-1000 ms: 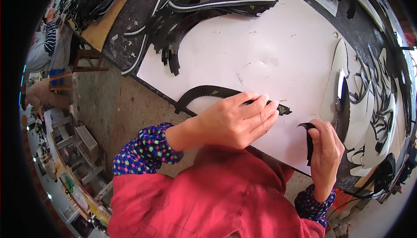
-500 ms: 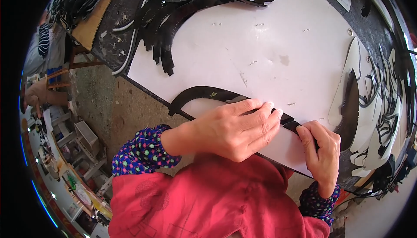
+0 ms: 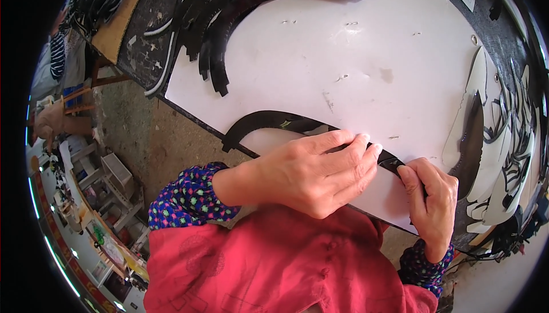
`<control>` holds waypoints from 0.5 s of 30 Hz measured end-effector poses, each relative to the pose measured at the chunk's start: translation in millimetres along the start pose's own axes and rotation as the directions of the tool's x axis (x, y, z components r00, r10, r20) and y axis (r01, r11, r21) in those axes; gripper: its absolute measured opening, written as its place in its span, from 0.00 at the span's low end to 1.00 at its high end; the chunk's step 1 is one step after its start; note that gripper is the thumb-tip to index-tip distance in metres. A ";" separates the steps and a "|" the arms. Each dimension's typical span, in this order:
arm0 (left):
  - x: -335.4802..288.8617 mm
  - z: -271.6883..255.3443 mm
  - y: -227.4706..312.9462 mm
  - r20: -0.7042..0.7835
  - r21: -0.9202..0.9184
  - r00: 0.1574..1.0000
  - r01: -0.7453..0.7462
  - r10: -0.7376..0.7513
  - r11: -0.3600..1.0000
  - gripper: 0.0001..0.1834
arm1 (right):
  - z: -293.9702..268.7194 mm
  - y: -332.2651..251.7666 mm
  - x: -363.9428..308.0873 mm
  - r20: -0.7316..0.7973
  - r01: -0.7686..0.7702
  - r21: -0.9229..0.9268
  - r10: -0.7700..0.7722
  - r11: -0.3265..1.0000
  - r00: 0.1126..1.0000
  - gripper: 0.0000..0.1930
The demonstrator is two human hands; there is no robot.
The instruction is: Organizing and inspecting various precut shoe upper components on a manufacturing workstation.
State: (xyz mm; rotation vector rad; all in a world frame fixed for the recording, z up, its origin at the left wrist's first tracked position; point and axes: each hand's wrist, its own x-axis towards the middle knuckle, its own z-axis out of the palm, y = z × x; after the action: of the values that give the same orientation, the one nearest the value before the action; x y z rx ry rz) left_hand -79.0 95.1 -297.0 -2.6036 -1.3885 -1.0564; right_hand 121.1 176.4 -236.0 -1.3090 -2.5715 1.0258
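Observation:
A curved black strip lies along the near edge of the white board, its hooked end at the left. My left hand lies over the strip's middle, its fingers bent and pressed together on it. Part of the strip is hidden beneath those fingers. At the strip's right end, my right hand pinches it between thumb and fingers. Between the two hands a short stretch of the black strip shows.
At the back left lies a pile of similar black curved strips, some with a pale edge. White cut-out pieces and a dark curved piece are heaped at the right. A brown cardboard edge and a stool are at the left.
The view has shifted slightly. My right hand has moved a little to the right along with the strip's end; my left hand keeps nearly the same place and hold.

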 end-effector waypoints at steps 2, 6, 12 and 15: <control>-0.3 0.1 -0.1 0.004 0.002 1.000 0.001 -0.001 1.000 0.08 | -0.9 -1.3 0.9 0.009 -0.004 -0.009 0.004 1.000 1.000 0.08; -0.7 0.3 0.3 0.008 0.005 1.000 0.005 -0.005 1.000 0.08 | -1.5 -2.6 2.3 0.024 -0.012 -0.017 0.012 1.000 1.000 0.08; -1.3 -0.5 1.3 0.019 0.015 1.000 0.019 -0.019 1.000 0.07 | -2.8 -4.4 3.8 0.039 -0.025 -0.019 0.026 1.000 0.999 0.08; -1.9 0.1 2.2 0.040 0.034 0.999 0.021 -0.022 0.999 0.07 | -3.3 -3.6 4.2 0.046 -0.030 -0.019 0.031 0.999 0.998 0.07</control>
State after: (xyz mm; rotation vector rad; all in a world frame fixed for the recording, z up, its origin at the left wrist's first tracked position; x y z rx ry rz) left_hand -78.0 92.5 -297.5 -2.6064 -1.4331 -0.9786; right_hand 117.2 179.7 -232.2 -1.3493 -2.6081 1.0521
